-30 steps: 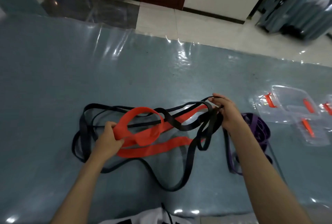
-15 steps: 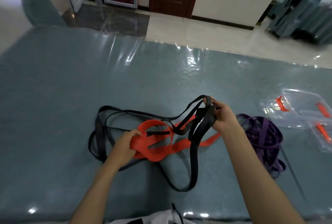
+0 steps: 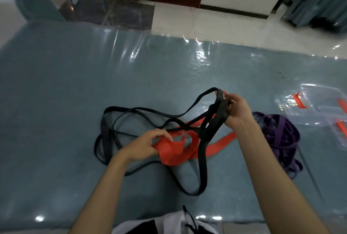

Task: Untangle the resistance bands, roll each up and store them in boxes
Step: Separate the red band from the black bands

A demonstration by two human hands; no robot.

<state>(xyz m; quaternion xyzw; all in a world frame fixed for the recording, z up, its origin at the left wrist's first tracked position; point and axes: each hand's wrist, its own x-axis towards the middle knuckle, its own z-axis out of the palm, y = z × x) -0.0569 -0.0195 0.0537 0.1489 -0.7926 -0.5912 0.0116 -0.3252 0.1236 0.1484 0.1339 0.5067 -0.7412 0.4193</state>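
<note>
On the table point(image 3: 75, 93), fingers point(image 3: 159, 135) pinch the red band point(image 3: 174, 151)

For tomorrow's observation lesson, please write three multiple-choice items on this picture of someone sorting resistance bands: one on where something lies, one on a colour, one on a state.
1. Where does the purple band lie?
A. on the table, to the right of the right hand
B. inside a clear box
C. on the floor

2. What colour is the band that the left hand grips?
A. purple
B. red
C. green

3. In what state are the black bands?
A. rolled up tight
B. packed in a box
C. tangled, with strands lifted by the right hand

Answers:
1. A, since the purple pile rests on the blue-grey surface between the right forearm and the clear boxes.
2. B, since the fingers curl round the red band.
3. C, since the loops cross each other and the red band, and some hang from the raised right hand.
</note>
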